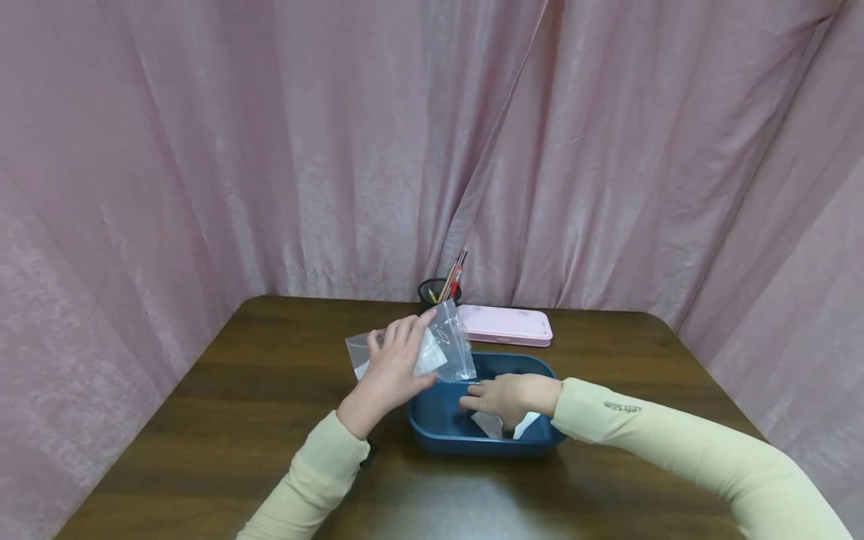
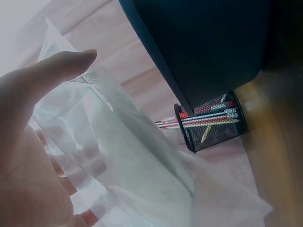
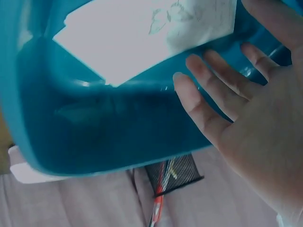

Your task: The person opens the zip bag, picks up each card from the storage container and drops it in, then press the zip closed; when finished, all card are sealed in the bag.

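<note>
Dark wood table (image 1: 223, 420), pink curtain (image 1: 202, 150) enclosing it. Right hand (image 1: 505, 397) is reaching into blue tub (image 1: 439, 424), fingers loosely extended over white packets (image 1: 496, 425); sleeve (image 1: 675, 442) is reading "lets slim". Left hand (image 1: 391, 371) is pinching clear plastic bag (image 1: 448, 349) above tub's rim. Behind: mesh pen cup (image 1: 439, 291), pink case (image 1: 513, 325).

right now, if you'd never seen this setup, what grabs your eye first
First the left hand at table centre, holding up a clear plastic bag with white paper inside, just above the blue tub. Next, the right hand reaches into that tub over white packets. Behind stand a black mesh pen cup and a pink case, against a pink curtain.
</note>
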`<state>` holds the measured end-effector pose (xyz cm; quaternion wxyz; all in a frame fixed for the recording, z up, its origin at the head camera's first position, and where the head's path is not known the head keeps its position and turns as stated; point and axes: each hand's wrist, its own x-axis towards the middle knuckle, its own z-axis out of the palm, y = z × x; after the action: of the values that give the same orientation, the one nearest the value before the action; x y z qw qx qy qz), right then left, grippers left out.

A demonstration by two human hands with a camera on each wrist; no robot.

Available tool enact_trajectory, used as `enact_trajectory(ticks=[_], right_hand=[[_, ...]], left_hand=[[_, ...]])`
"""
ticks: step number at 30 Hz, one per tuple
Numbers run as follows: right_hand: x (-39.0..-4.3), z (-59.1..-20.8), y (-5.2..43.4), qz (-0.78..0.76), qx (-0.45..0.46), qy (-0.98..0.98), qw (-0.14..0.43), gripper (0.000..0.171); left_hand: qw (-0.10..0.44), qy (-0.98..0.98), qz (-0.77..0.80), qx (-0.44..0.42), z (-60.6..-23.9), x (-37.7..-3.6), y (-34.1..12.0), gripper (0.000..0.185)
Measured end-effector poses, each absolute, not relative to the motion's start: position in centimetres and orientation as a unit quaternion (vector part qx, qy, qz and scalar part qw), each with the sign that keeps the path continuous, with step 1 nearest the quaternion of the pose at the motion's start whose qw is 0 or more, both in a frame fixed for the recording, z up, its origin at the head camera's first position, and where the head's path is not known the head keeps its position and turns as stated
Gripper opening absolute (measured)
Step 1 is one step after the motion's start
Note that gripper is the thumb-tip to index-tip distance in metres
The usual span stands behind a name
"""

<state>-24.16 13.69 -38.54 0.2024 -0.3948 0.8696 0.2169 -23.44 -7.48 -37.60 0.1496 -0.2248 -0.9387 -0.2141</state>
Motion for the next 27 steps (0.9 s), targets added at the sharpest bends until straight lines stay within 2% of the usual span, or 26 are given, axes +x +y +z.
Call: enact_trajectory(ticks=[16,19,23,27], right_hand=[[-24.3,-39.5,13.5,0.237,-0.435,0.858,0.135,0.063],[-24.7,-39.2,13.6,0.215,-0.450,0.858,0.121,0.050],[-25.3,-38.2,13.8,0.153,-0.465,0.864,0.115,0.022],[-25.7,-37.0,14.2,0.078,-0.475,0.871,0.100,0.006]], left_hand=[[0.149,-0.938,-0.215,-0.227,-37.4,-23.3,-7.4,0.103],[0.148,-0.937,-0.219,-0.228,-37.4,-23.3,-7.4,0.103],[0.154,-0.935,-0.222,-0.230,-37.4,-23.3,-7.5,0.103],[0.157,-0.934,-0.221,-0.231,-37.4,-23.4,-7.5,0.103]])
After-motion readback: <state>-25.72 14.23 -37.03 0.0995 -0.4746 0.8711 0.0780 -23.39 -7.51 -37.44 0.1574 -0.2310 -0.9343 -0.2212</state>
